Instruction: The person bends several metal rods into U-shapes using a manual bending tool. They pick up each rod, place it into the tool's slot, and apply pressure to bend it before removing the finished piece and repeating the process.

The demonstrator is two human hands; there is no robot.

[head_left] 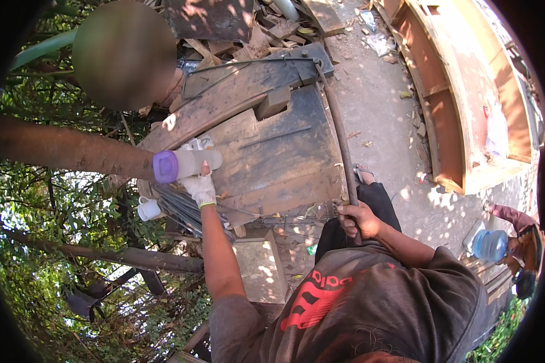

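My left hand [198, 186], in a white knitted glove with bare fingertips, is wrapped round a translucent bottle [194, 162] with a purple lid [165, 167]. The bottle lies sideways over the left edge of a worn wooden workbench [272, 163]. My bare right hand [357, 221] grips the near end of a long rusty bar [340, 133]. The bar's far end meets a dark metal block [309, 63] at the bench's far corner. A thin bent rod [242, 62] lies by that block, and another thin dark rod [275, 137] rests on the bench top.
Several dark rods [184, 209] and a white cup [148, 209] are at the bench's left. A tree trunk [66, 145] reaches in there. Another person [175, 88] is at the far side; one at right is by a blue water jug [489, 245]. A wooden frame [454, 91] stands right.
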